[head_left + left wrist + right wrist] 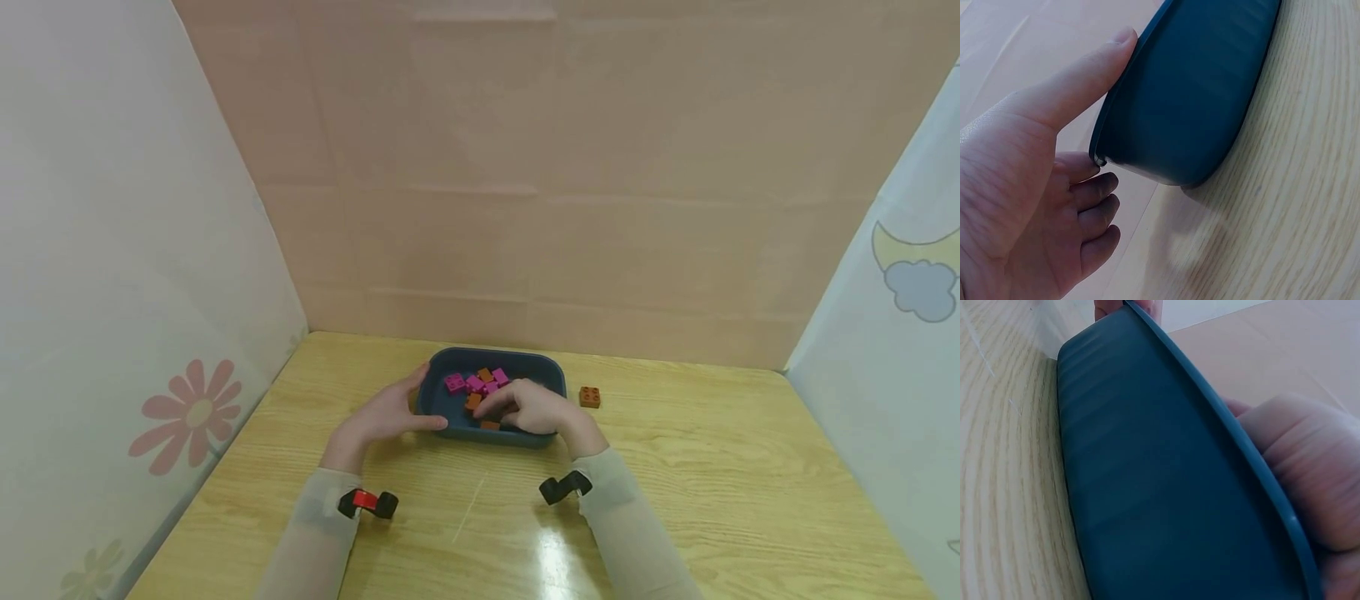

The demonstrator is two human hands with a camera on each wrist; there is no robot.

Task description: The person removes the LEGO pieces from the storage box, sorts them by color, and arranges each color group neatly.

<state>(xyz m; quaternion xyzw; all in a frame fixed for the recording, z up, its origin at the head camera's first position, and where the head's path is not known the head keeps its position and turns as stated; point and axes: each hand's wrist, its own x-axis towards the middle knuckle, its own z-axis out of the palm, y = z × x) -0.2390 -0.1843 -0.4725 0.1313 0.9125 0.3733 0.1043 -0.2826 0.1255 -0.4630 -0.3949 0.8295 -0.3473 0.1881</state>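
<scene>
A dark blue plastic bin (429,379) stands on the table with several pink toy bricks (454,382) and a few orange toy bricks (472,402) inside. At its left end my left hand (386,412) holds the rim, thumb along the near edge and forefinger at the corner; the left wrist view shows this bin wall (1185,94) close up. My right hand (534,406) reaches over the near right rim, bent fingers down among the bricks. In the right wrist view the bin's side (1141,456) hides its fingertips; I cannot tell whether they pinch a brick.
One orange brick (590,397) lies on the wooden table (712,467) just right of the bin. A beige paper wall (555,183) rises behind the table's back edge, and patterned white sheets (112,208) hang at both sides.
</scene>
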